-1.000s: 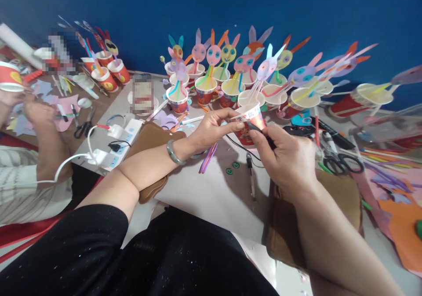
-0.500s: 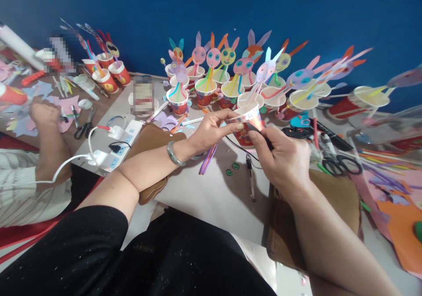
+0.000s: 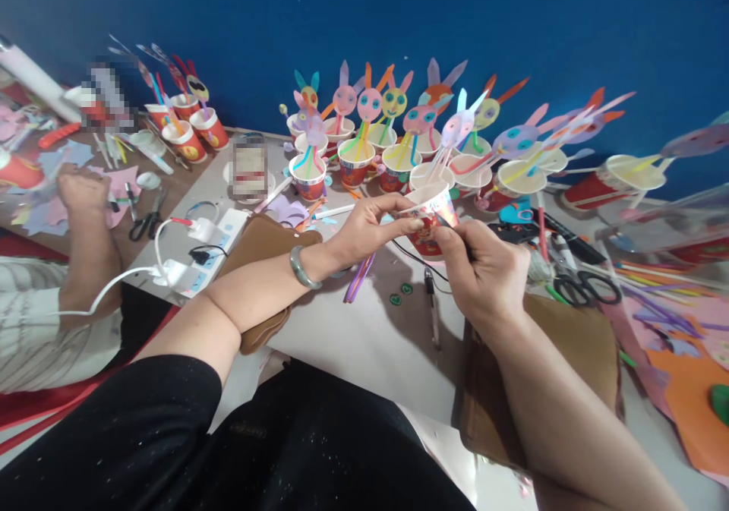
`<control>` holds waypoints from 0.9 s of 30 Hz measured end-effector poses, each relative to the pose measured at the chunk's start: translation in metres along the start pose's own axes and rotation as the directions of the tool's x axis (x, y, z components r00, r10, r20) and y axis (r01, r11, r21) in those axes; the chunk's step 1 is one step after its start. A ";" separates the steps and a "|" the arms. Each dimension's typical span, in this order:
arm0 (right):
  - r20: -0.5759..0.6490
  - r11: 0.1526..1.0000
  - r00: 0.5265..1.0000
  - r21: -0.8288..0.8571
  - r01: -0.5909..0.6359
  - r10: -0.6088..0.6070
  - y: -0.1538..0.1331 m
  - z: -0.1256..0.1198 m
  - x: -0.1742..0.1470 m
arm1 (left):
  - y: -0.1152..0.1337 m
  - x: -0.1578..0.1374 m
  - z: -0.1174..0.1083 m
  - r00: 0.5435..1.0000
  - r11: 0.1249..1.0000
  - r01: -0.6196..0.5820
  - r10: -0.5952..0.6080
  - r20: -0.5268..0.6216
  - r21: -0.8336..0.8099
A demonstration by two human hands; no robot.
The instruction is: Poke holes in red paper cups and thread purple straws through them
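Between the thumb and fingers of my left hand point(image 3: 379, 221) is the rim of a red-and-white paper cup point(image 3: 428, 247), tilted, with its open mouth facing up and away. My right hand point(image 3: 490, 264) is closed around a slim dark tool point(image 3: 443, 221), whose tip is against the cup's side just below the rim. Most of that tool is hidden in my fist, so its kind is unclear. Beneath the hands lie purple straws point(image 3: 358, 277), two small green discs point(image 3: 401, 294) and a pen point(image 3: 431, 310).
Several cups with paper rabbit faces point(image 3: 370, 105) stand along the blue wall. A power strip point(image 3: 212, 251) and a brown pouch point(image 3: 256, 249) lie left; another brown pouch point(image 3: 558, 359), scissors point(image 3: 586, 287) and orange paper point(image 3: 683, 397) lie right. Another person's hand point(image 3: 84, 188) is far left.
My right hand has shifted slightly left, with the dark tool's tip still at the cup. The cup has tipped a little in my left hand. The view has turned slightly.
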State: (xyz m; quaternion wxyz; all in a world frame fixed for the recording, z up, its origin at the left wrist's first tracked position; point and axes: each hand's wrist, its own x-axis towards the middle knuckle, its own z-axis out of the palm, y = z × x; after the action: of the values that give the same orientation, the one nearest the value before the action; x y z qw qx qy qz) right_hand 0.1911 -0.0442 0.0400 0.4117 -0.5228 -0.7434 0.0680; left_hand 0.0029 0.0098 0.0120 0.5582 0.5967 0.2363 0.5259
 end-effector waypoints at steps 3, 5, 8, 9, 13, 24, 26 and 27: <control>-0.100 0.995 0.995 0.099 -0.004 0.014 0.000 0.001 0.001 | 0.001 0.000 0.000 0.999 0.999 0.046 -0.046 -0.028 -0.007; -0.159 0.988 0.986 0.156 -0.017 0.042 0.003 0.003 0.002 | 0.001 0.000 -0.001 0.996 0.998 0.066 -0.066 -0.055 -0.003; -0.205 0.974 0.974 0.219 -0.051 0.097 0.011 0.008 0.004 | 0.001 0.001 -0.002 0.994 0.996 0.090 -0.090 -0.057 0.000; -0.214 0.971 0.971 0.232 -0.061 0.112 0.013 0.010 0.005 | 0.002 0.001 -0.003 0.994 0.995 0.102 -0.102 -0.049 -0.003; -0.196 0.952 0.965 0.284 -0.116 0.176 0.021 0.017 0.009 | 0.006 0.001 -0.002 0.989 0.990 0.141 -0.141 -0.034 -0.007; -0.120 0.995 0.993 0.095 0.023 -0.011 0.025 0.027 -0.004 | 0.001 0.000 -0.005 0.998 0.928 -0.033 0.012 0.060 0.370; -0.103 0.996 0.993 0.054 0.068 -0.062 0.028 0.028 -0.004 | 0.000 0.000 -0.006 0.997 0.919 -0.057 0.032 0.070 0.389; -0.094 0.996 0.992 0.032 0.089 -0.086 0.030 0.028 -0.004 | 0.000 0.000 -0.006 0.997 0.915 -0.069 0.044 0.071 0.398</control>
State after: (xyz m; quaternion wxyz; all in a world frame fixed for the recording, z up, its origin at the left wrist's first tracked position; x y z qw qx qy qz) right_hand 0.1941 -0.0249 0.0035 0.4577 -0.4849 -0.7443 0.0390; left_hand -0.0023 0.0116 0.0112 0.4162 0.7203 0.3044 0.4640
